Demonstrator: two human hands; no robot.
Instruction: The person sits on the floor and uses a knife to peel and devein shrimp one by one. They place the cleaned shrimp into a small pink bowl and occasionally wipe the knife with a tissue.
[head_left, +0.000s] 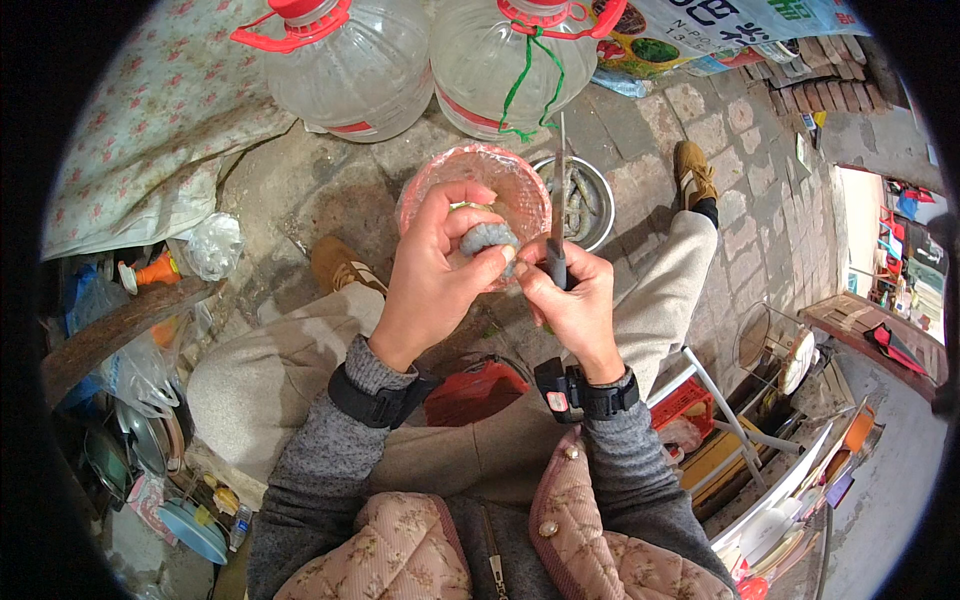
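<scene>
My left hand (442, 274) holds a grey raw shrimp (486, 237) curled between its thumb and fingers. Close on its right, my right hand (574, 289) grips the dark handle of a knife (558, 187), blade pointing away from me, while its thumb and forefinger pinch near the shrimp's end. What those fingertips pinch is too small to tell. Below both hands stands a red plastic basket (429, 166) lined with clear film; its contents are mostly hidden by my left hand. Touching or close beside it, a round metal bowl (609, 217) contains several whole shrimp (581, 199).
Two large clear water jugs (349, 75) (465, 82) with red handles stand beyond the basket. My shoes (694, 176) rest on stone paving at both sides. A wooden log (127, 334) and plastic bags lie left; a metal-legged stool (720, 405) stands right.
</scene>
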